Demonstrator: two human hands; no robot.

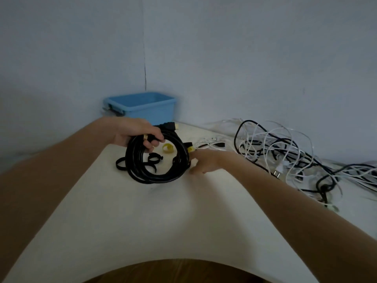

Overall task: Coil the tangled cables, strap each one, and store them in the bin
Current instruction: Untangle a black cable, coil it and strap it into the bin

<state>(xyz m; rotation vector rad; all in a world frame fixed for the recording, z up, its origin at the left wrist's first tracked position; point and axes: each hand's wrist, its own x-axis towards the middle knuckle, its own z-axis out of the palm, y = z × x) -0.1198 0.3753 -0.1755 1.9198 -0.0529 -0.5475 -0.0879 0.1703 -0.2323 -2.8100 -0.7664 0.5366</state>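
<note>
My left hand (134, 132) grips the top of a coiled black cable (157, 176) with gold-tipped plugs, holding the coil tilted just above the white table (142, 221). My right hand (206, 162) rests on the table at the coil's right side, fingers spread and touching the loops. Black straps (120, 164) and a yellow strap (167, 148) lie on the table under and around the coil. A blue bin (142, 107) stands open in the far corner behind my left hand. A tangle of white and black cables (285, 156) is piled to the right.
Walls meet in a corner right behind the bin. The tangled pile trails off past the table's right edge. A small white cable (212, 142) lies between the coil and the pile. A brown curved surface (183, 272) shows at the near table edge.
</note>
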